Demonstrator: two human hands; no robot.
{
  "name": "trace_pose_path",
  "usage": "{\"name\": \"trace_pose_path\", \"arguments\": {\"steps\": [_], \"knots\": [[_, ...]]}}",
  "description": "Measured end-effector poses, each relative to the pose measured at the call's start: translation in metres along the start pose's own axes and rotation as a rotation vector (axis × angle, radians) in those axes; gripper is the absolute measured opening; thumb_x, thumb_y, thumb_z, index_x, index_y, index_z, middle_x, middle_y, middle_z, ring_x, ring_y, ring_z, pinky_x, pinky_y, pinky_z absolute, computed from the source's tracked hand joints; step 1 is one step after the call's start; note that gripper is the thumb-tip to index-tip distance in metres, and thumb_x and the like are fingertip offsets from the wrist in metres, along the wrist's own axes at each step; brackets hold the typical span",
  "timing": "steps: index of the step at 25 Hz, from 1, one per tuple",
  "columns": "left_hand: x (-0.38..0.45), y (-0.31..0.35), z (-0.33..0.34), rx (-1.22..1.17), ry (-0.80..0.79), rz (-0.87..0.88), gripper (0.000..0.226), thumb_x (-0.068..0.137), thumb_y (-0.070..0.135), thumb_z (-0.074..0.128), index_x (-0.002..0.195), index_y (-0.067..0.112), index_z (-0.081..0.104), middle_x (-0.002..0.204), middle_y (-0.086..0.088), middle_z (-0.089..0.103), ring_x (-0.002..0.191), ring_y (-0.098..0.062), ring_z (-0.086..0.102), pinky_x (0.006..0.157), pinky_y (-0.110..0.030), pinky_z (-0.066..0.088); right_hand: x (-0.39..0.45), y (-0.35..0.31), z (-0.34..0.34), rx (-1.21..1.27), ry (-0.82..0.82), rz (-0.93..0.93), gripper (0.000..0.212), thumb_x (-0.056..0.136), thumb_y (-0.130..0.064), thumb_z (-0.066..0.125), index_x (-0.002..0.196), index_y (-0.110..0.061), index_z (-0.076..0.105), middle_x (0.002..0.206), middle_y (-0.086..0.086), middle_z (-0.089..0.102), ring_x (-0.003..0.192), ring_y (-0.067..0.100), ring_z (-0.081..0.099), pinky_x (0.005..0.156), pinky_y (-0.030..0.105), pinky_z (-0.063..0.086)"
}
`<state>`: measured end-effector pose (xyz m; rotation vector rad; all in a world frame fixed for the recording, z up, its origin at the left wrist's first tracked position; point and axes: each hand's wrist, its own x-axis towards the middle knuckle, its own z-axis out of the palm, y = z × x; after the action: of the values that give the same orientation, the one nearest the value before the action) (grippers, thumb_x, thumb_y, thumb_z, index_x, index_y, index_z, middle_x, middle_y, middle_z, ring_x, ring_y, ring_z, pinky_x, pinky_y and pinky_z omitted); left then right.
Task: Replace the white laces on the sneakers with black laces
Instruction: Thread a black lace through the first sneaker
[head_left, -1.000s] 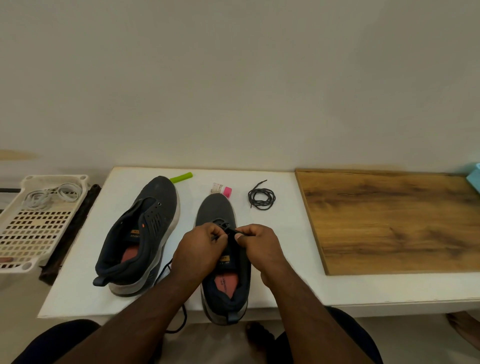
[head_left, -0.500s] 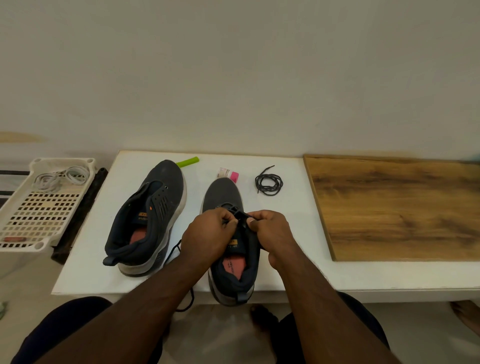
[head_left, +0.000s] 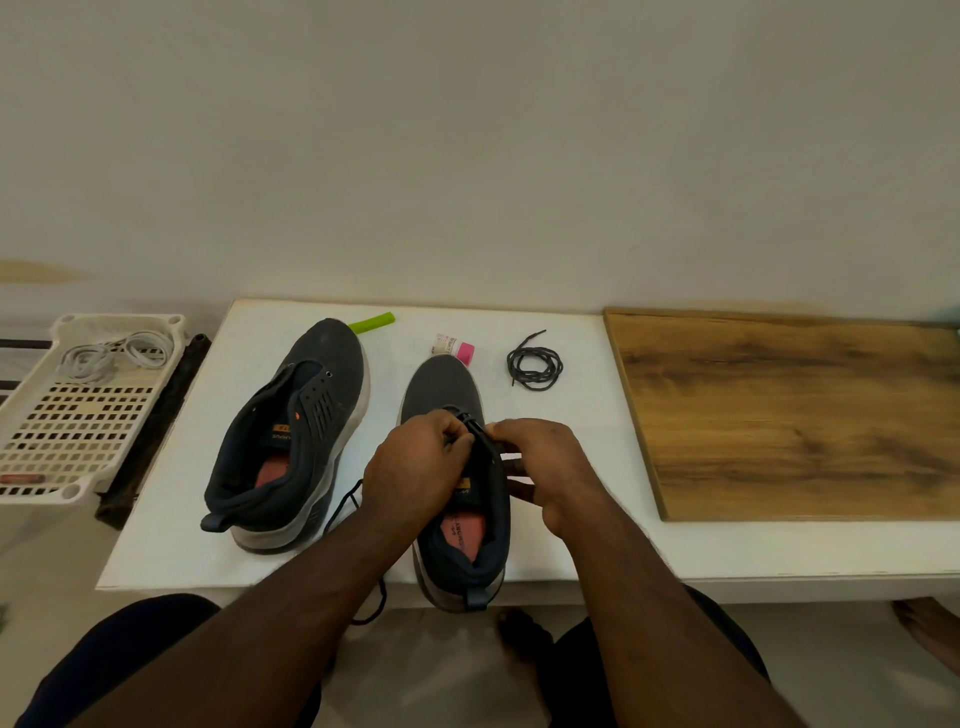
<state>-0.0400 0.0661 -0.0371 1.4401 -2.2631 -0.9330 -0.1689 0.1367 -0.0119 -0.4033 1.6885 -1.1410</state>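
Note:
Two dark grey sneakers stand on the white table (head_left: 571, 551). The left sneaker (head_left: 296, 431) has no lace and leans on its side. Over the right sneaker (head_left: 447, 395) both hands work at the eyelets. My left hand (head_left: 415, 467) pinches a black lace (head_left: 343, 506) at the shoe's tongue; the lace trails down past the table's front edge. My right hand (head_left: 545, 462) grips the shoe's right eyelet flap, fingers curled. A second black lace (head_left: 535, 366) lies coiled behind the shoe. The white laces (head_left: 114, 353) lie in a plastic tray.
A white slotted tray (head_left: 67, 447) sits left of the table. A green tube (head_left: 371, 322) and a small pink-capped bottle (head_left: 457, 348) lie by the wall. A wooden board (head_left: 800, 415) covers the table's right part.
Both hands stay on the right sneaker with small finger movements at the eyelets. The head camera has shifted, so the table sits higher in view.

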Motion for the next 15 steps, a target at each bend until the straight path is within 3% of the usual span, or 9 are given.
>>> {"name": "trace_pose_path", "arguments": {"steps": [5,9,15], "knots": [[0.001,0.001,0.0,-0.014,0.011,0.009,0.015,0.098,0.031,0.055,0.091,0.025,0.067,0.084,0.008,0.065,0.076,-0.007,0.06,0.079,-0.028,0.051,0.007,0.007,0.006,-0.153,0.118,-0.089,0.021,0.097,-0.014,0.054,0.096,-0.003,0.072,0.097,0.02,0.071,0.095,0.038,0.068,0.085,0.049,0.06],[0.001,0.002,0.001,-0.036,0.012,-0.028,0.018,0.097,0.03,0.055,0.088,0.024,0.069,0.081,0.007,0.067,0.074,-0.008,0.061,0.076,-0.03,0.053,0.011,0.008,0.006,-0.198,0.092,-0.089,0.023,0.1,-0.015,0.051,0.094,-0.012,0.073,0.096,0.009,0.072,0.096,0.033,0.069,0.085,0.047,0.061],[0.003,0.005,0.004,-0.047,-0.01,-0.071,0.022,0.098,0.024,0.054,0.079,0.028,0.065,0.08,0.007,0.065,0.072,-0.008,0.06,0.074,-0.026,0.049,0.013,0.009,0.005,-0.189,0.064,-0.055,0.024,0.101,-0.013,0.049,0.098,-0.013,0.072,0.1,0.011,0.072,0.098,0.03,0.068,0.087,0.044,0.06]]}}
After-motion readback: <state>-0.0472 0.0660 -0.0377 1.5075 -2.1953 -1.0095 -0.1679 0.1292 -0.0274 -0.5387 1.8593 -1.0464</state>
